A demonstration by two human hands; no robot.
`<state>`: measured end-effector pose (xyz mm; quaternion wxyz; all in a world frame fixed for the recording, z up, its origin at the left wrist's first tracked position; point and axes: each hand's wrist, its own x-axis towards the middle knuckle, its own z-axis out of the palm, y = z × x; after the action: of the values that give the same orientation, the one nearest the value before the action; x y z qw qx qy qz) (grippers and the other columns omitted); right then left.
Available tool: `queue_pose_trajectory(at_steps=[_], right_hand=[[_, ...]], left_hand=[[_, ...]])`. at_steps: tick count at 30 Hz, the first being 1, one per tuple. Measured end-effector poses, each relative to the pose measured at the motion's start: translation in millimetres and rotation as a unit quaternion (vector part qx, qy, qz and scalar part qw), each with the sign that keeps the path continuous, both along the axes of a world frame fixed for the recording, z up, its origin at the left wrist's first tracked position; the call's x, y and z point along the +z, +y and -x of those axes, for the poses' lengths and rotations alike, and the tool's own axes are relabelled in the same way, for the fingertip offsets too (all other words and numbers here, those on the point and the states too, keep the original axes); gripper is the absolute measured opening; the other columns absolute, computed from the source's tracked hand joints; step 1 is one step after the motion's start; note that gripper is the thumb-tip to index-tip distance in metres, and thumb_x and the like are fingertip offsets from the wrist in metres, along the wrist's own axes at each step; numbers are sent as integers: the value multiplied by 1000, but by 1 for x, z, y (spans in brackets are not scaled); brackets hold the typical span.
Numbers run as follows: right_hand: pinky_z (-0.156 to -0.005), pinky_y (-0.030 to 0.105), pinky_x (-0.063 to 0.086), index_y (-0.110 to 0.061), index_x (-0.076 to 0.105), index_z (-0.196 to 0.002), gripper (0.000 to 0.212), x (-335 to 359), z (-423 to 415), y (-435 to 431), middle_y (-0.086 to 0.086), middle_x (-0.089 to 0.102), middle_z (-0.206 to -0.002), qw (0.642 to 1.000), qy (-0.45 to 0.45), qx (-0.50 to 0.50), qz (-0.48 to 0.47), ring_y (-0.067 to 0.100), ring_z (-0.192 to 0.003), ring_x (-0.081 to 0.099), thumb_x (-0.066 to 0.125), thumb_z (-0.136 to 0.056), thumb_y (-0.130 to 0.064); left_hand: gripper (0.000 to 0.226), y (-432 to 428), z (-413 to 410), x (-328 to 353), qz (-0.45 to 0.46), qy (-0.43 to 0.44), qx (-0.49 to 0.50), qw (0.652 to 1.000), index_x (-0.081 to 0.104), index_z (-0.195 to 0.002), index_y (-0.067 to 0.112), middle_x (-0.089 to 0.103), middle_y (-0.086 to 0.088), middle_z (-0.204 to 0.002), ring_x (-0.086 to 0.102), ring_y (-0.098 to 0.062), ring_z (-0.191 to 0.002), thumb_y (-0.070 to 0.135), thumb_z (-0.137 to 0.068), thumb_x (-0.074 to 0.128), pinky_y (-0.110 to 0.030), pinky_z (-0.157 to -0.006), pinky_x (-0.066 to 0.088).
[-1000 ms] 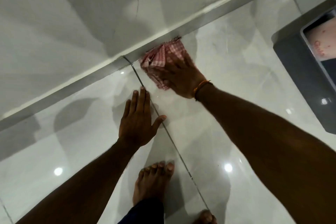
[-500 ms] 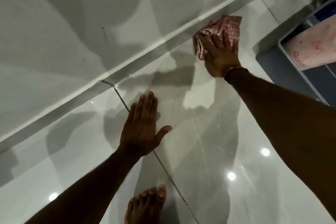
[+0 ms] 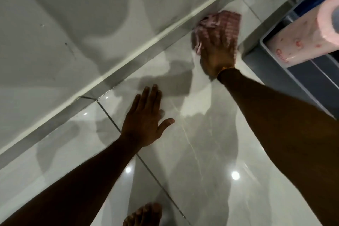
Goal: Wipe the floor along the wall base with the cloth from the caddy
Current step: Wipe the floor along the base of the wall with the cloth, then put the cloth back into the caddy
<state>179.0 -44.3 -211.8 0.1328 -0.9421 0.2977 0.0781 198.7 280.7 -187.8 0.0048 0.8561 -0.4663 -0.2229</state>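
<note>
Checked red cloth [image 3: 222, 24] lies flat under the right hand [image 3: 216, 55] — fingers spread, pressing rather than gripping — just this side of the wall base [image 3: 117, 71], which runs diagonally left; left hand [image 3: 145, 121] braces open on the floor [image 3: 211, 143].

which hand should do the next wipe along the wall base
Right. The right hand already presses the cloth flat against the wall base. The left hand lies bare and flat on the floor, apparently bracing the body.
</note>
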Motion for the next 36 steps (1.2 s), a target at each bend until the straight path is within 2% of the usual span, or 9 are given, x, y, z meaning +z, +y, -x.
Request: queue_pose_trajectory(at_steps=[5,10,14,16,21,25,30,32,36], right_hand=[[-127,61,12,-39,29,-161,69,-1,51,18,-5,25,-171,987,-10,157,-5,40,-158,18,46,-100,-14],[-124,57,27,-23,44,-156,73,15,112,40,6,35,-166,982,-50,174,-54,42,-155,26,45,-93,14],[-121,47,38,-19,46,-155,73,37,154,62,10,38,-165,987,-102,39,-120,37,-154,32,49,-91,15],[-124,43,35,-13,47,-154,67,48,173,73,15,41,-162,978,-141,-36,-152,37,-151,37,50,-93,14],[-121,9,17,-8,48,-153,70,98,224,85,16,49,-157,944,-209,-177,-183,30,-148,44,47,-89,22],[-125,17,23,-11,48,-153,72,144,264,76,12,50,-157,935,-225,-215,-172,26,-148,43,46,-90,24],[-125,44,34,-6,45,-154,67,193,313,38,14,46,-160,919,-256,-262,-146,30,-152,39,46,-94,23],[-124,43,36,-2,44,-153,61,204,333,19,18,46,-159,914,-268,-279,-124,33,-151,40,46,-96,20],[-115,8,34,2,42,-152,49,215,364,-28,17,45,-157,886,-318,-327,-86,11,-145,41,45,-104,8]], left_hand=[[103,-31,-5,6,-7,0,-8,1000,15,-165,1,8,-20,-176,11,-40,-162,78,-96,15,-55,-131,19],[100,-53,15,24,-7,-10,-46,999,19,-164,0,10,-22,-175,12,-41,-162,76,-98,15,-57,-130,20],[101,-70,38,51,-7,-8,-75,997,16,-165,1,9,-20,-176,10,-39,-163,77,-98,14,-57,-130,21],[104,-78,48,66,-3,-8,-89,996,15,-165,1,9,-20,-176,10,-39,-163,80,-97,8,-57,-130,22],[105,-100,86,114,10,0,-137,990,18,-165,2,10,-20,-175,13,-38,-163,80,-97,7,-56,-130,22],[106,-131,118,147,-9,-6,-171,985,11,-166,4,3,-18,-177,8,-37,-164,81,-94,5,-55,-131,19],[108,-185,162,175,-10,2,-206,978,2,-167,8,-5,-15,-177,-1,-34,-164,83,-89,-1,-53,-132,15],[108,-204,181,179,-11,5,-222,975,0,-167,9,-7,-14,-177,-3,-33,-164,83,-88,-1,-53,-133,12],[106,-240,208,173,-2,6,-240,971,-3,-167,9,-10,-13,-177,-3,-33,-164,82,-90,3,-51,-134,9]])
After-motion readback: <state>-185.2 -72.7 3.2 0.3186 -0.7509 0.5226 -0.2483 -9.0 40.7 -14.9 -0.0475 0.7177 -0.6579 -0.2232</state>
